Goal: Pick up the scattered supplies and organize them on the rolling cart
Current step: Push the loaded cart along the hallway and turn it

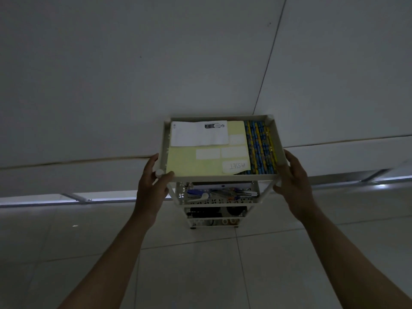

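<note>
Fingers [153, 161] of the left hand [151, 186] curl around the near left corner of the cart [219, 177], thumb hooked over the rim, while the right hand [292, 177] presses its fingers against the near right corner post, gripping the frame. Between the two hands lies the top tray, holding a yellow sheet [200, 161] with white labels, a white paper [198, 133] beyond it, and a row of blue and yellow pencils [259, 148] just inside the right hand. Below the hands, the middle shelf holds tools [223, 194] and the lower one dark items too dim to name. No loose supplies show on the floor [200, 275], so sorting looks nearly done; the step in hand seems to be steadying or rolling the cart. Next calls for an even push from both hands so nothing slides.
</note>
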